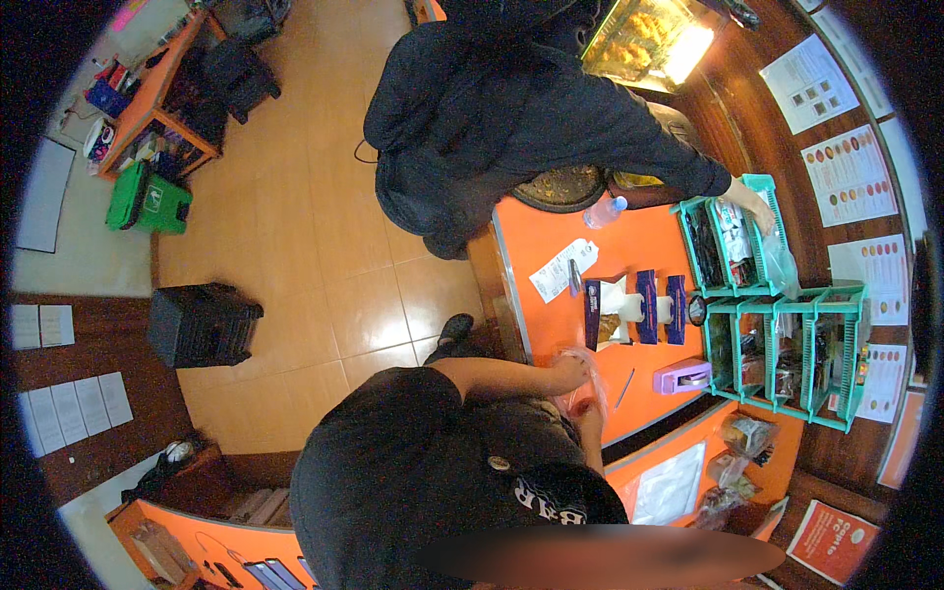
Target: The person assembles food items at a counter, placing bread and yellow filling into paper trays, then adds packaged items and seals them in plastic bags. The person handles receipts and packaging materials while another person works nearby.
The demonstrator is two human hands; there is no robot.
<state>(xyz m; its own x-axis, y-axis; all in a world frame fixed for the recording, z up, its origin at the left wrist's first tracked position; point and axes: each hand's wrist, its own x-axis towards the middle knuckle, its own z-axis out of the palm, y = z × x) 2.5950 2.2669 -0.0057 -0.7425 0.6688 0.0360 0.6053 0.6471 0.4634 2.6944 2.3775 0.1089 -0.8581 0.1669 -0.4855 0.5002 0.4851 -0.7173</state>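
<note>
At the near edge of the orange counter (549,228), my left hand (574,371) grips a clear plastic bag (599,383). My right hand (588,419) holds the same bag lower down; something reddish shows in or behind it, too blurred to name. Just beyond stand several dark blue printed food boxes (647,306), the nearest open with white paper and brown food inside. A thin pen-like stick (625,388) lies right of the bag, with a purple tape dispenser (680,377) farther off. A paper slip (564,271) bearing writing lies beside a dark stapler-like object (574,277).
A co-worker in black (509,118) reaches into the teal plastic baskets (789,302) holding packets. Near them are a water bottle (605,212), a dark round pan (564,188) and a lit food display (649,40). A black crate (203,324) stands on the tiled floor.
</note>
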